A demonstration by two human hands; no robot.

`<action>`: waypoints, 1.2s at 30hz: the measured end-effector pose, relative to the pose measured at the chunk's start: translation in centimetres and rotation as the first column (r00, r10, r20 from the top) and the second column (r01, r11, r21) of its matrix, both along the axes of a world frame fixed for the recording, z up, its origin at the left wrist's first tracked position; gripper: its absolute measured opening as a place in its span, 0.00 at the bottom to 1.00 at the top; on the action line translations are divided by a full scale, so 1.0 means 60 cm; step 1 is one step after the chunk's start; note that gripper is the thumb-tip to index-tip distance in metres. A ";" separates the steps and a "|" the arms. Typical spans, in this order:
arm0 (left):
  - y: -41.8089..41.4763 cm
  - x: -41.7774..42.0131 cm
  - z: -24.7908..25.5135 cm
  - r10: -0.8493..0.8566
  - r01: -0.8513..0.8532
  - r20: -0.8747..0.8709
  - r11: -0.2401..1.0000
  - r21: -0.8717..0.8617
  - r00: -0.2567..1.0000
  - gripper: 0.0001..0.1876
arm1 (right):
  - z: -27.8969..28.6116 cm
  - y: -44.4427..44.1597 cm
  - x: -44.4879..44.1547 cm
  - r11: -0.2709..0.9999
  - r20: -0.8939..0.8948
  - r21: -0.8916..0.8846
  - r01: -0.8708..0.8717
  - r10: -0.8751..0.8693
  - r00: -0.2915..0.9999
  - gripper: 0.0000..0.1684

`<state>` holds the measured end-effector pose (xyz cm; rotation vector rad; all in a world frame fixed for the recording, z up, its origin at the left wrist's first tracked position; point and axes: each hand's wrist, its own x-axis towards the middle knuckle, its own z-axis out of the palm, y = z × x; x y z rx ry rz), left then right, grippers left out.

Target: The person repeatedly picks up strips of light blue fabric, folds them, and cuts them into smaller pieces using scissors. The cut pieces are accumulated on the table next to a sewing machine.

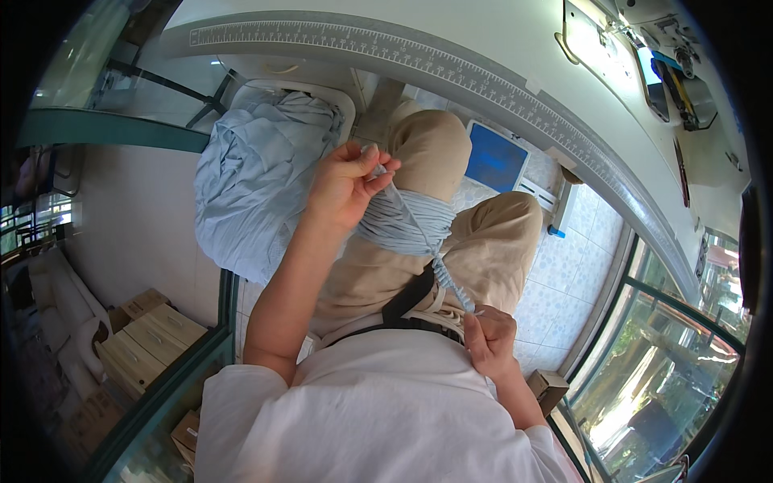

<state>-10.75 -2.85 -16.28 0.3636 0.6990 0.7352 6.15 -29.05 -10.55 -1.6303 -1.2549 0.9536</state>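
My left hand (350, 187) pinches the end of a narrow light-blue fabric strip between thumb and fingers, just above my thigh. From it the strip runs down to a twisted, gathered stretch (447, 278). The lower end of that stretch is gripped in my right hand (492, 341), close to my waist. A bundle of light-blue fabric strips (404, 226) lies in many loops across one thigh of my beige trousers (507, 241). To the left, a large heap of light-blue cloth (259, 169) bulges over the rim of a white container (347, 111).
Ahead curves a white worktable edge with a grey measuring scale (374, 39). A lit sewing machine (604, 36) stands at upper right, with tools (676, 90) beside it. A blue foot pedal (496, 157) is on the tiled floor. Green-framed glass panels (226, 314) flank me.
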 end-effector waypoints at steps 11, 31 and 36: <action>0.000 0.001 0.014 -0.161 0.160 -0.008 0.986 -0.037 0.987 0.09 | 0.008 0.000 0.002 0.992 -0.048 -0.109 0.058 -0.063 0.997 0.26; 0.003 0.010 -0.020 -0.155 0.155 -0.001 0.984 -0.092 0.988 0.08 | 0.005 0.000 0.003 0.972 -0.159 -0.226 0.067 -0.104 0.982 0.27; 0.012 0.004 -0.050 -0.124 0.131 0.048 0.977 -0.169 0.991 0.06 | 0.007 0.000 0.005 0.950 -0.235 -0.307 0.052 -0.129 0.963 0.27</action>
